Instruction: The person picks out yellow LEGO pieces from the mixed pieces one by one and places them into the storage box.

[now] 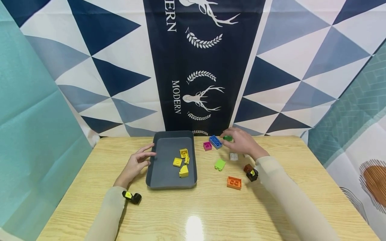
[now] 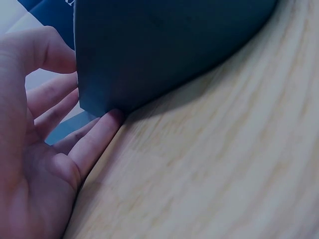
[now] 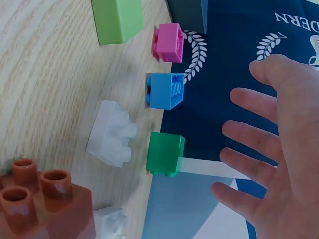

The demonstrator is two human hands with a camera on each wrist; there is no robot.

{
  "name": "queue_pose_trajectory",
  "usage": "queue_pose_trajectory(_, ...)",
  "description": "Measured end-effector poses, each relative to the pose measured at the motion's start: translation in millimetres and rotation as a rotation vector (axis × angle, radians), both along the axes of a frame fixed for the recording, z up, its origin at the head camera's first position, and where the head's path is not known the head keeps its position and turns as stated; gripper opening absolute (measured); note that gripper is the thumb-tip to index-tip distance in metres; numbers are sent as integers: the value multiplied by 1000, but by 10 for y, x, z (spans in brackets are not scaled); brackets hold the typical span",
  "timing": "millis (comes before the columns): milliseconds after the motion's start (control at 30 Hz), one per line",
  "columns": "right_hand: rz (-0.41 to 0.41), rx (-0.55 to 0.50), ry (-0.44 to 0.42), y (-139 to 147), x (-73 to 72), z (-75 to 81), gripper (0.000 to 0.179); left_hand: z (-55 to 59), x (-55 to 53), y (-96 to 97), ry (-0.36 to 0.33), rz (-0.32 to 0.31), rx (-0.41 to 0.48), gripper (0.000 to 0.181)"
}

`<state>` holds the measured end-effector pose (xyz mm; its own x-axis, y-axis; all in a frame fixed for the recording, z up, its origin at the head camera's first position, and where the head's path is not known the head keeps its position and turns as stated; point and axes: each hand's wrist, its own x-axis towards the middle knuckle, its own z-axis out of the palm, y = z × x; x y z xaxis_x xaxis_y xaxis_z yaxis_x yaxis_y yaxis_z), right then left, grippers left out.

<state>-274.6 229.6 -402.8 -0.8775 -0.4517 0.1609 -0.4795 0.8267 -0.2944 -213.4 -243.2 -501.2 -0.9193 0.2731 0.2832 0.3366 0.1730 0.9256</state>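
My left hand (image 1: 135, 165) is at the left side of the dark grey tray (image 1: 170, 134). Its fingers are extended and touch the tray's rim and lower edge, as the left wrist view shows. Over the back of the table, my right hand (image 1: 243, 143) hovers with fingers spread and nothing in its grasp. Closest to it is a green brick (image 3: 165, 153), partly hidden by the fingers in the head view. Just left of that lie a blue brick (image 1: 215, 142) and a pink brick (image 1: 207, 146). A white brick (image 1: 233, 156) lies below the hand.
Several yellow bricks (image 1: 177, 162) lie inside the tray. Right of it on the table are a lime green brick (image 1: 220, 164), an orange brick (image 1: 234, 182) and a brown brick (image 3: 50, 204) near the right wrist. Another white brick (image 3: 110, 221) lies beside the brown one. A patterned cloth (image 1: 126, 67) hangs behind.
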Motion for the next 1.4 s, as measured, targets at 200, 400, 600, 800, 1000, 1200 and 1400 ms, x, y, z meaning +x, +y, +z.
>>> queue_pose_trajectory(200,12,-4,-9,13,25,-36,37,7,1,11,-4,-5,3,41)
queue_pose_trajectory(400,5,-22,29,16,75,-45,40,3,-4,17,-5,-6,-2,41)
queue_pose_trajectory(600,-11,-41,80,23,139,-33,44,-2,-16,15,-7,1,-8,41)
queue_pose_trajectory(800,-34,-42,141,59,211,-29,47,-8,-10,13,-8,3,-6,41)
queue_pose_trajectory(1000,-49,-18,175,140,290,-28,51,-11,-4,8,-8,2,-8,41)
queue_pose_trajectory(1200,-42,-16,206,213,372,-52,51,0,-1,4,-4,1,-15,41)
queue_pose_trajectory(1400,-39,-16,213,230,433,-95,51,2,2,-2,-3,2,-10,41)
